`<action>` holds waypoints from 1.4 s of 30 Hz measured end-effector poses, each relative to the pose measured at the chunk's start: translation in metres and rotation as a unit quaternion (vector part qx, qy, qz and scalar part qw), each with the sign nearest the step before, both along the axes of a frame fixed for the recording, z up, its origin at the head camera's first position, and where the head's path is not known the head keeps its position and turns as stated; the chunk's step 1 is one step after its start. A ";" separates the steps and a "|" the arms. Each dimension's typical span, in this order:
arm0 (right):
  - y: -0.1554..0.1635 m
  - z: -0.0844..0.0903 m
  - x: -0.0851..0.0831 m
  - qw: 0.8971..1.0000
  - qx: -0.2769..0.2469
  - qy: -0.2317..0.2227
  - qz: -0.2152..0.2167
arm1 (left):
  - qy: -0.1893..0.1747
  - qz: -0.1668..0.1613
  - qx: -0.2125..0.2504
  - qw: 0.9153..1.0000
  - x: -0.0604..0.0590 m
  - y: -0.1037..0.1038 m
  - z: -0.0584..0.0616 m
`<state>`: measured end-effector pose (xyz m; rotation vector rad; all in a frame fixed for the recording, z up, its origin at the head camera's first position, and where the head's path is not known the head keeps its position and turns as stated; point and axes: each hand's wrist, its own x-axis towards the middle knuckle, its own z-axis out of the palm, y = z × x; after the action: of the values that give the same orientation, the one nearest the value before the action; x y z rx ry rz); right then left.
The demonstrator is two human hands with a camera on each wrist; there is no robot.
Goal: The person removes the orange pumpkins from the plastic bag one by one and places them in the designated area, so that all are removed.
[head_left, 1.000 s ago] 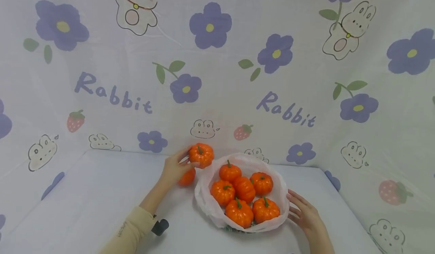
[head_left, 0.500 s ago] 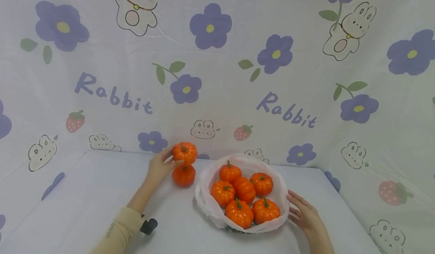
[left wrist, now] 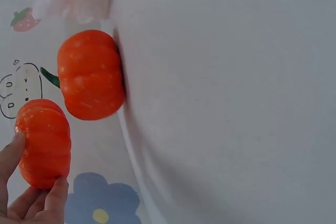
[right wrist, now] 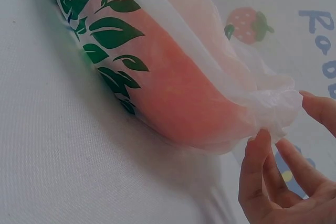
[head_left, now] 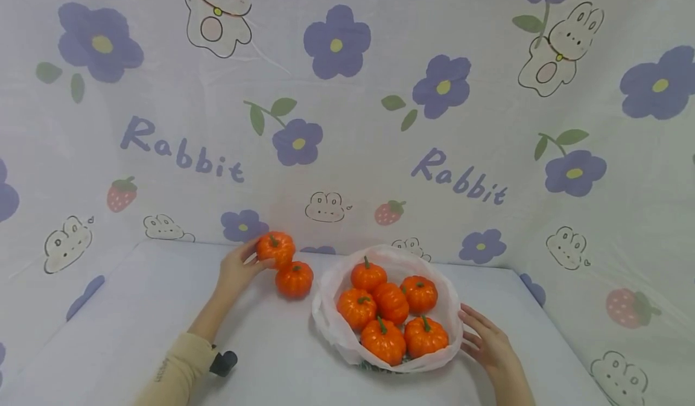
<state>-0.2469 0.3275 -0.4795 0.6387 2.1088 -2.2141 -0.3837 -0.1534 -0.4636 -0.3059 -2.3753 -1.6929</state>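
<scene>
My left hand (head_left: 237, 267) grips a small orange pumpkin (head_left: 276, 248) (left wrist: 44, 141) by its side, just above the table near the back wall. A second pumpkin (head_left: 294, 279) (left wrist: 91, 74) sits on the table right beside it. To the right, a white plastic bag (head_left: 331, 321) lies open with several more pumpkins (head_left: 391, 315) inside. My right hand (head_left: 485, 341) (right wrist: 286, 182) rests open beside the bag's right edge, fingertips (right wrist: 261, 139) touching the plastic (right wrist: 247, 98).
A white table (head_left: 136, 309) is ringed by a cloth backdrop (head_left: 347, 110) printed with purple flowers and rabbits. The bag's underside shows a green leaf print (right wrist: 105, 40). A black wrist camera mount (head_left: 224, 362) sits on my left sleeve.
My left hand carried the pumpkin away from the bag's rim, leftward and slightly down, to beside the pumpkin lying on the table. The right hand stayed put.
</scene>
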 end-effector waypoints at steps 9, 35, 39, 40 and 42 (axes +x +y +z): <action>0.000 0.000 0.000 1.000 -0.003 -0.001 0.000 | -0.003 0.019 -0.029 0.999 -0.002 -0.016 -0.010; -0.001 -0.001 0.001 1.000 -0.001 0.005 0.002 | -0.066 0.023 -0.144 0.987 0.002 -0.031 -0.020; 0.000 -0.001 0.001 1.000 -0.002 0.007 0.001 | -0.074 0.018 -0.150 0.986 0.000 -0.033 -0.023; -0.001 -0.001 0.001 1.000 -0.002 0.006 0.002 | -0.078 0.017 -0.152 0.985 0.000 -0.033 -0.022; -0.001 -0.001 0.000 1.000 0.000 0.004 -0.002 | -0.083 0.016 -0.156 0.984 0.000 -0.033 -0.021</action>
<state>-0.2466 0.3262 -0.4801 0.6341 2.1143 -2.2218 -0.3839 -0.1866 -0.4851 -0.1774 -2.7550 -1.3759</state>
